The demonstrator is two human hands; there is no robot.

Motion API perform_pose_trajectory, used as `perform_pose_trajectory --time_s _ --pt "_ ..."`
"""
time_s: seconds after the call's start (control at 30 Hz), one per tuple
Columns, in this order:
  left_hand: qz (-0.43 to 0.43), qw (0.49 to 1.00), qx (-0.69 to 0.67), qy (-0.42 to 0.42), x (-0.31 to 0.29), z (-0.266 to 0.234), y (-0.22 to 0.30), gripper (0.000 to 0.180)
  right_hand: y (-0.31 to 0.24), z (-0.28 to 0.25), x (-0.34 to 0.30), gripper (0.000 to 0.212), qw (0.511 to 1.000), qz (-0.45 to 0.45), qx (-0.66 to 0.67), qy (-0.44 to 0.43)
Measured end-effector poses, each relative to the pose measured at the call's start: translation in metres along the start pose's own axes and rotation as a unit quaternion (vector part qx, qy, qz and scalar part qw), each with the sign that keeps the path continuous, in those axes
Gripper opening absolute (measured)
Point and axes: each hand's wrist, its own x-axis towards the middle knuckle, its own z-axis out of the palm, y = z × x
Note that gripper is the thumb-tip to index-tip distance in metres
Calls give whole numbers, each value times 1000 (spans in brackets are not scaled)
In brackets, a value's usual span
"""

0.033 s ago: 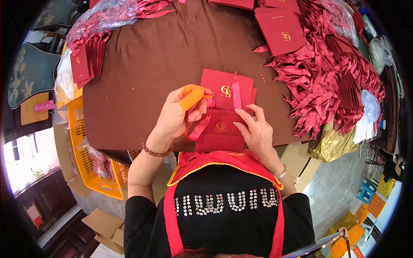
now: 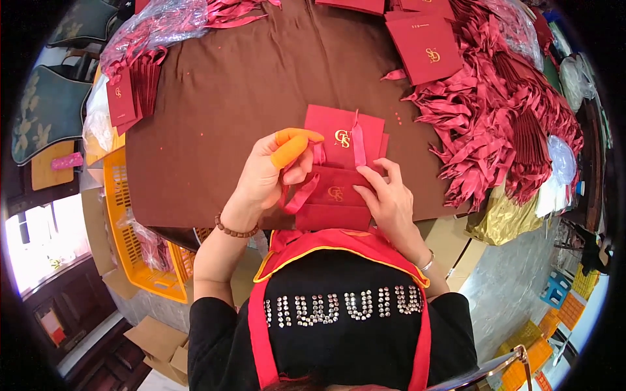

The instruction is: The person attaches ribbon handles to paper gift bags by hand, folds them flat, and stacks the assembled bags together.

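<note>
Small flat dark red bags (image 2: 319, 124) with gold lettering overlap on the table in front of me. A nearer red bag (image 2: 329, 217) lies at the table's front edge, a folded flap across it. Orange covers sit on the thumb and index finger of my left hand (image 2: 277, 166), which pinches a pink-red ribbon (image 2: 302, 197) looping down onto that bag. My right hand (image 2: 390, 199) lies at the bag's right side with thumb and index finger apart. Its index fingertip touches the lower end of an upright ribbon strip (image 2: 359, 140).
A heap of ribboned red bags (image 2: 482, 130) fills the table's right side, with a red bag stack (image 2: 424, 49) behind it. More bags (image 2: 145, 85) stand at the far left. A yellow crate (image 2: 120, 215) is left of the table; a gold bag (image 2: 505, 218) hangs at the right.
</note>
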Motion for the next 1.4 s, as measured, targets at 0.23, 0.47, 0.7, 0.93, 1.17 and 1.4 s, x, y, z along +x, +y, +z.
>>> perform_pose_trajectory --time_s 0.23,0.47,0.7,0.93,1.17,1.4 --pt "48 998 -33 35 -5 -11 13 28 3 3 -1 35 999 -2 25 -40" --pt "148 975 97 136 -20 -42 36 29 1 0 6 40 998 -11 -32 -58" --pt "32 900 433 41 -14 8 -22 25 -11 -1 5 37 998 1 -5 -60" --pt "97 814 572 40 1 4 -54 22 18 -13 16 24 976 -27 165 -141" --pt "65 840 538 28 4 9 -50 19 35 -16 28 17 826 224 433 -282" --pt "272 612 743 24 -4 17 -59 16 32 -12 33 23 828 238 419 -287"
